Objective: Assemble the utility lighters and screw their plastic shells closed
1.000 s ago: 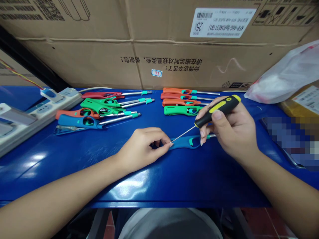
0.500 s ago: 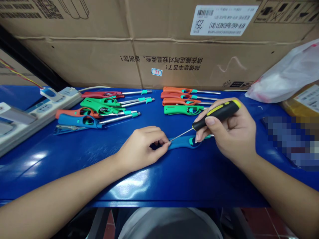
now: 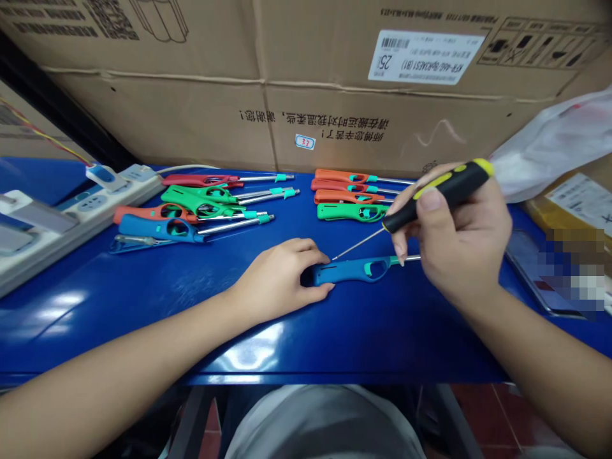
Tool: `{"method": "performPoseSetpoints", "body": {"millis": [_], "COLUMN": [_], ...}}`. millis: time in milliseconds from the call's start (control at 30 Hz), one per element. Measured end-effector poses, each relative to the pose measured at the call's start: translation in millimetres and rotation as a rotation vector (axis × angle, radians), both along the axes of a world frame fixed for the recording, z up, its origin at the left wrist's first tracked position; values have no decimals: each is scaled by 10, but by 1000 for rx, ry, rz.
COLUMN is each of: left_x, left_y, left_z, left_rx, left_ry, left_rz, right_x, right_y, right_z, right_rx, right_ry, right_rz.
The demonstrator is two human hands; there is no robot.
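Carton [image 3: 191, 121] at twelve o'clock bears upside-down Chinese print, a "33" sticker [image 3: 305, 141] and, toward one, a label [image 3: 425, 57] beginning "KFR-46G". On the glossy blue counter [image 3: 382, 338], central, lies a blue lighter [image 3: 340, 272]; the left hand's [image 3: 280, 277] grip straddles its end, clamped or not I cannot tell; the right's [image 3: 466, 242] clamps a screwdriver [image 3: 442, 191]. Red floor tiles [image 3: 495, 411] show toward five.

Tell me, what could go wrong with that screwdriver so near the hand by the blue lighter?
Two possible mishaps:
1. The screwdriver in the right hand has its tip very near the left hand's index fingertip, so a slip might poke it.
2. The blue lighter lies on a shiny tabletop with the left fingers around its near end; how firmly isn't clear, so it might slide if pushed.
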State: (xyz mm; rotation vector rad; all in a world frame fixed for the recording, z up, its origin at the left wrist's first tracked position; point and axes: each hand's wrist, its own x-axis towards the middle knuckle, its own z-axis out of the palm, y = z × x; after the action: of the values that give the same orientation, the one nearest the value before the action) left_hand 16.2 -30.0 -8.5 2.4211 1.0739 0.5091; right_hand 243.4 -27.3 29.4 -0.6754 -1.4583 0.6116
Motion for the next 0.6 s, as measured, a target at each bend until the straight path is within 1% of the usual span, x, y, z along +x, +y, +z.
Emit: {"method": "performPoseSetpoints", "body": {"millis": [100, 167, 233, 300, 433, 600], "left_x": [11, 26, 45, 61, 77, 80], "left_y": [-30, -44, -50, -51, -51, -54], "left_z": [-57, -91, -116, -132, -141, -140], "left_rx": [31, 46, 47, 42, 35, 22], "left_ry": [-25, -50, -66, -72, -79, -81], "left_rz": [4, 0, -3, -1, 2, 8], "right_x": [-116, -182, -224, -243, -243, -233], "right_y": [9, 8, -2, -18, -49, -70], "right_z": [156, 187, 150, 73, -63, -103], "right_rx": [46, 65, 61, 46, 19, -17], "right_ry": [-140, -192, -202, -191, -221, -249], "right_rz": [28, 17, 2, 1, 30, 63]}}
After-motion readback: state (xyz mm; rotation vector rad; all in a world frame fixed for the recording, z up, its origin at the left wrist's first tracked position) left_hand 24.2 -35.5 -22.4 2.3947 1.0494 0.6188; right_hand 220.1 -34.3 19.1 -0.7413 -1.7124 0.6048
